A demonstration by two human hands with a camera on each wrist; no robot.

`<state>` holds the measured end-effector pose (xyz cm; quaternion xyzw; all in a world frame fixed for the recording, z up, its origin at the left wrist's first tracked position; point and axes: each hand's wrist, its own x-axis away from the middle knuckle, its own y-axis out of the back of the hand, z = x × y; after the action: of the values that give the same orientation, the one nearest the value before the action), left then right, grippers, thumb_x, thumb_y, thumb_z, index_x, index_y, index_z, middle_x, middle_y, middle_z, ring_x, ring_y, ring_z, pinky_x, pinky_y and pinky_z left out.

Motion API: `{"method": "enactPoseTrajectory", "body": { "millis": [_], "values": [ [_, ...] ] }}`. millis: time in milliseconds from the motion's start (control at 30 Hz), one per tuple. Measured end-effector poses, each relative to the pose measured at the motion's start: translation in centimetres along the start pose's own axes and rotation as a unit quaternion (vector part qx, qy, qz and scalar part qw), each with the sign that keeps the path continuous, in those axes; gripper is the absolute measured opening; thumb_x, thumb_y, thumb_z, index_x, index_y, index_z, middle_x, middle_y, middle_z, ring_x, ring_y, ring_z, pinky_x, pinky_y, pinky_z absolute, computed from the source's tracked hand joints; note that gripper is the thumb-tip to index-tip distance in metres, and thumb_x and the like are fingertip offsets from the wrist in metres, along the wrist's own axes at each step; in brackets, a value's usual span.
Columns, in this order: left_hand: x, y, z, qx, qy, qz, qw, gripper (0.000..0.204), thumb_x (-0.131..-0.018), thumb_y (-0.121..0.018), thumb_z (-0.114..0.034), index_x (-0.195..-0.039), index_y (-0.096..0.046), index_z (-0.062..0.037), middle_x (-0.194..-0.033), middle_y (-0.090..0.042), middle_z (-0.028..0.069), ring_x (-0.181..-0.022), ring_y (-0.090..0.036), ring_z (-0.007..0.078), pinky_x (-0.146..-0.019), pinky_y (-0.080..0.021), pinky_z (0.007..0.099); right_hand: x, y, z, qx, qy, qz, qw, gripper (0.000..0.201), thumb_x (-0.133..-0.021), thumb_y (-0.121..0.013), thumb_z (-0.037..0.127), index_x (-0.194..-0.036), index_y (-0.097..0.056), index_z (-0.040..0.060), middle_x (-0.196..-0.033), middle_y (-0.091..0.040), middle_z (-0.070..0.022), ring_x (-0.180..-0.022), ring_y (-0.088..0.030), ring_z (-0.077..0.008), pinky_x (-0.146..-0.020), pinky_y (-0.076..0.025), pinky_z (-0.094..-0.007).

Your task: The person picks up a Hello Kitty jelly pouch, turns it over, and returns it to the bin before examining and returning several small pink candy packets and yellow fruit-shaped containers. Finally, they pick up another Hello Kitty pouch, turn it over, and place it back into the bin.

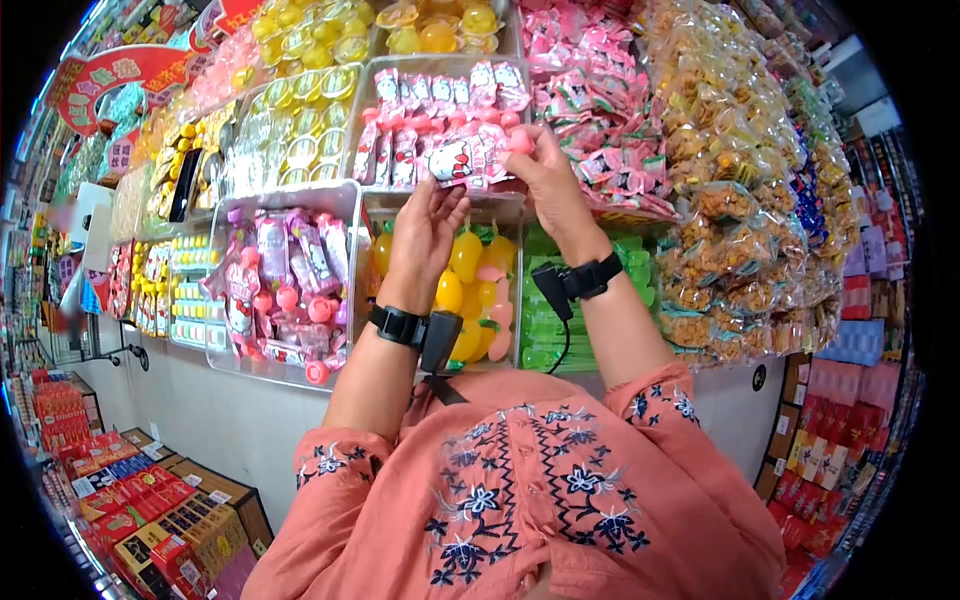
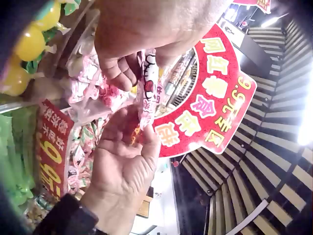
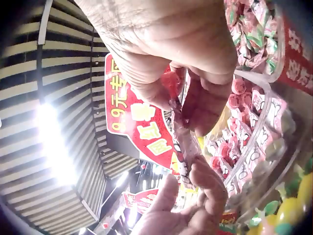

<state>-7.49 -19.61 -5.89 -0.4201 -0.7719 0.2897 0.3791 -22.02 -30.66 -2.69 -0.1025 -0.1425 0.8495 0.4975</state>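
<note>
A pink-and-white cartoon-cat candy packet (image 1: 462, 163) is held between both hands, over a clear bin of similar packets (image 1: 440, 92). At its left end, the left hand (image 1: 425, 235) pinches it between thumb and fingers. The right hand (image 1: 555, 188) grips the other end, where a round pink cap (image 1: 520, 140) shows by the fingertips. In the left wrist view the packet (image 2: 148, 90) spans between the two hands. From the right wrist, the reddish cap (image 3: 171, 84) appears among the right fingers, and the clear wrapper (image 3: 183, 139) runs down to the left fingertips.
Below the hands are bins of yellow fruit-shaped items (image 1: 466, 256) and green packets (image 1: 625, 262). A bin of purple and pink packets (image 1: 300, 255) sits to the left. Brown wrapped snacks (image 1: 740, 200) are heaped at right. A red sign (image 2: 227, 93) stands behind.
</note>
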Motion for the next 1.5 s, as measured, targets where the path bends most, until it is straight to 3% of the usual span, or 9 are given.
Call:
{"method": "enactPoseTrajectory", "body": {
  "millis": [167,267,367,500,767,1000,1200,1300,1500],
  "values": [
    [-4.6,-2.5,0.0,-0.023,0.014,0.023,0.999,0.019,-0.1,-0.059,-0.024,-0.106,-0.061,-0.0068,-0.103,-0.064,0.0061,-0.097,-0.061,0.0211,-0.089,-0.054,0.0404,-1.1,-0.6,-0.6,0.18,0.104,-0.049,0.977,0.035,-0.085,-0.071,0.014,-0.114,-0.053,0.0042,-0.105,-0.061,-0.0053,-0.095,-0.058,-0.0118,-0.085,-0.05,-0.0274],
    [-8.4,-3.0,-0.6,-0.094,0.008,0.03,0.995,0.012,-0.1,-0.057,-0.021,-0.102,-0.061,-0.0095,-0.087,-0.062,0.0019,-0.08,-0.06,0.0158,-0.076,-0.053,0.0356,-2.4,-0.8,-1.4,0.314,0.204,-0.088,0.923,0.039,-0.085,-0.073,0.018,-0.115,-0.053,0.0039,-0.101,-0.064,-0.0095,-0.092,-0.062,-0.0136,-0.083,-0.052,-0.0298],
    [-12.1,-4.2,-0.9,-0.127,-0.025,0.023,0.991,0.011,-0.098,-0.059,-0.017,-0.096,-0.06,-0.0062,-0.077,-0.058,0.0023,-0.062,-0.055,0.0142,-0.054,-0.046,0.0287,-3.4,-1.6,-2.0,0.236,0.14,-0.085,0.958,0.042,-0.085,-0.074,0.02,-0.117,-0.052,0.0038,-0.098,-0.065,-0.0078,-0.086,-0.063,-0.0146,-0.079,-0.053,-0.0314],
    [-17.1,-3.8,-1.3,-0.188,-0.036,0.038,0.981,0.01,-0.094,-0.061,-0.014,-0.095,-0.06,-0.0044,-0.076,-0.055,0.001,-0.065,-0.052,0.0122,-0.055,-0.044,0.0285,-6.0,-1.3,-4.4,0.174,0.087,-0.083,0.977,0.034,-0.088,-0.071,0.023,-0.111,-0.057,0.0021,-0.092,-0.066,-0.0083,-0.078,-0.064,-0.0158,-0.072,-0.053,-0.0313],
    [-22.2,-4.7,-2.4,-0.29,-0.02,0.101,0.952,0.021,-0.091,-0.06,-0.022,-0.089,-0.063,-0.0021,-0.074,-0.055,0.0012,-0.067,-0.05,0.013,-0.058,-0.042,0.0315,-9.5,-1.7,-4.6,0.379,0.117,-0.141,0.907,0.022,-0.087,-0.066,0.018,-0.1,-0.057,0.002,-0.09,-0.068,-0.0192,-0.079,-0.066,-0.0378,-0.072,-0.052,-0.0449],
    [-24.0,-4.8,-2.9,-0.436,-0.103,0.091,0.89,0.026,-0.092,-0.063,-0.031,-0.096,-0.066,-0.0056,-0.084,-0.062,0.0028,-0.071,-0.057,0.0128,-0.059,-0.043,0.0284,-11.5,-1.9,-6.0,0.485,0.165,-0.158,0.845,0.02,-0.086,-0.063,0.015,-0.103,-0.058,0.0046,-0.097,-0.066,-0.0196,-0.085,-0.065,-0.0412,-0.073,-0.053,-0.0502],
    [-26.5,-2.8,-3.0,-0.634,-0.177,0.157,0.736,0.04,-0.092,-0.056,-0.031,-0.1,-0.063,0.0078,-0.089,-0.066,0.0203,-0.08,-0.062,0.0289,-0.071,-0.049,0.0397,-11.8,-1.9,-6.6,0.584,0.157,-0.126,0.786,0.025,-0.086,-0.063,0.013,-0.11,-0.059,0.0074,-0.103,-0.062,-0.0178,-0.087,-0.065,-0.0396,-0.074,-0.053,-0.0496],
    [-26.7,-2.0,-2.0,-0.567,-0.143,0.125,0.802,0.038,-0.095,-0.052,-0.03,-0.103,-0.06,0.0064,-0.093,-0.064,0.0255,-0.084,-0.063,0.0345,-0.075,-0.049,0.0415,-11.7,-2.1,-6.7,0.606,0.176,-0.116,0.767,0.029,-0.086,-0.061,0.012,-0.114,-0.06,0.0058,-0.106,-0.062,-0.0181,-0.085,-0.066,-0.0386,-0.073,-0.054,-0.0499],
    [-25.9,-2.5,-1.6,-0.573,-0.23,0.141,0.774,0.037,-0.097,-0.05,-0.031,-0.104,-0.056,0.0048,-0.095,-0.063,0.0272,-0.09,-0.062,0.0368,-0.081,-0.048,0.0429,-11.7,-1.9,-6.6,0.615,0.153,-0.093,0.768,0.022,-0.087,-0.059,0.011,-0.108,-0.062,0.0044,-0.106,-0.062,-0.0177,-0.087,-0.066,-0.0381,-0.073,-0.054,-0.0489]
  ]
}}
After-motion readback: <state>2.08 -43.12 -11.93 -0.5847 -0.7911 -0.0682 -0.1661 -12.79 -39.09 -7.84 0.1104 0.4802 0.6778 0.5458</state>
